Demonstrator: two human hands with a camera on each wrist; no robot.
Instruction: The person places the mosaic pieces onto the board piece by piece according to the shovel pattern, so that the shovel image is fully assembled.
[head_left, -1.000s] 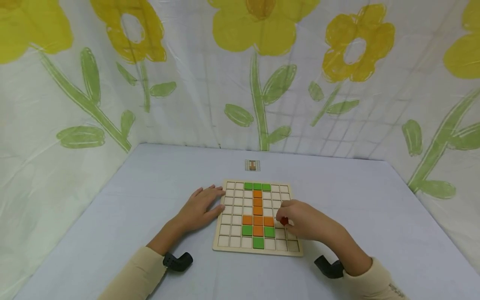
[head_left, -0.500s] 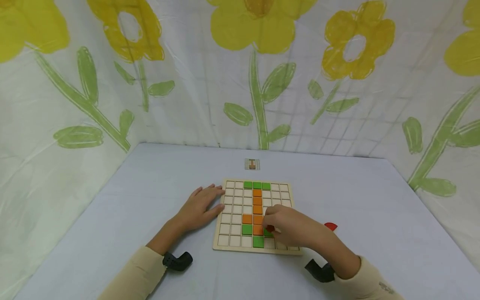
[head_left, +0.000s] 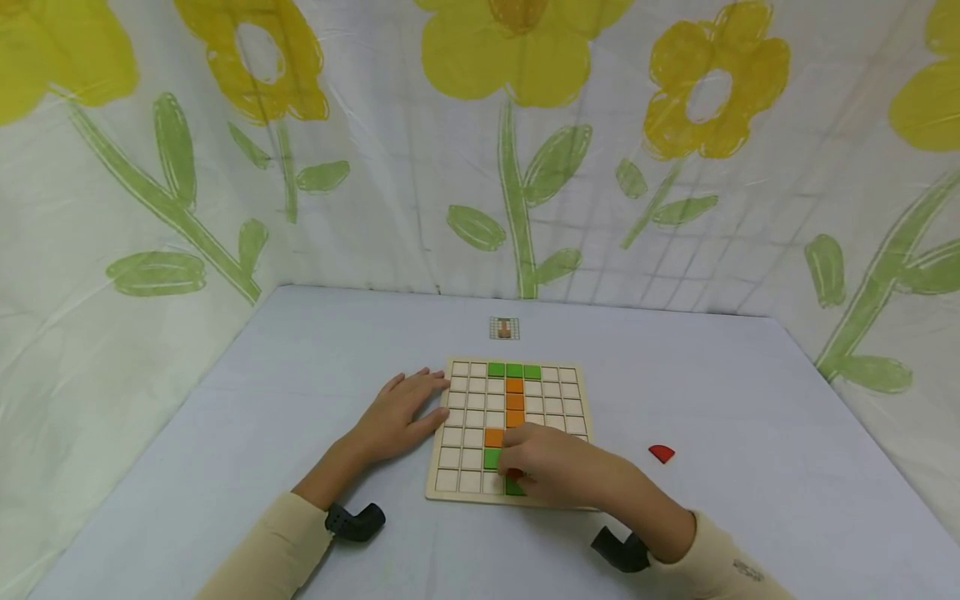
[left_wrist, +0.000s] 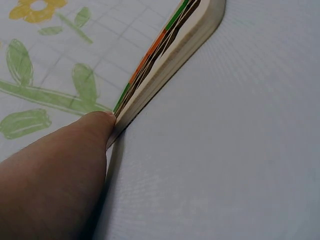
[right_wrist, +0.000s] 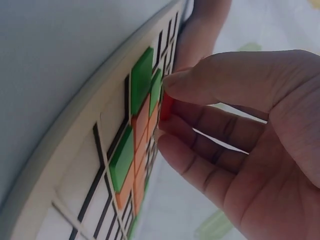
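Observation:
A wooden grid board (head_left: 453, 457) lies on the table with green and orange square tiles (head_left: 515, 402) set in its cells. My left hand (head_left: 401, 418) rests beside it, with fingertips and thumb touching the board's left edge. In the left wrist view, the thumb (left_wrist: 75, 145) meets the board's side. Over the lower middle of the board, my right hand (head_left: 558, 467) pinches a small red piece (right_wrist: 166, 106) between thumb and fingers. That hand hides several tiles and cells in the head view. Whether the red piece touches the board, I cannot tell.
A red quarter-circle piece (head_left: 662, 453) lies on the table right of the board. Behind the board is a small card (head_left: 504, 328) with a gridded picture. A flower-printed curtain (head_left: 360, 225) stands at the table's back edge.
My right hand has moved left across the board with the red piece, from its right columns to the lower middle. The red quarter-circle on the table has come into view. My left hand stays put.

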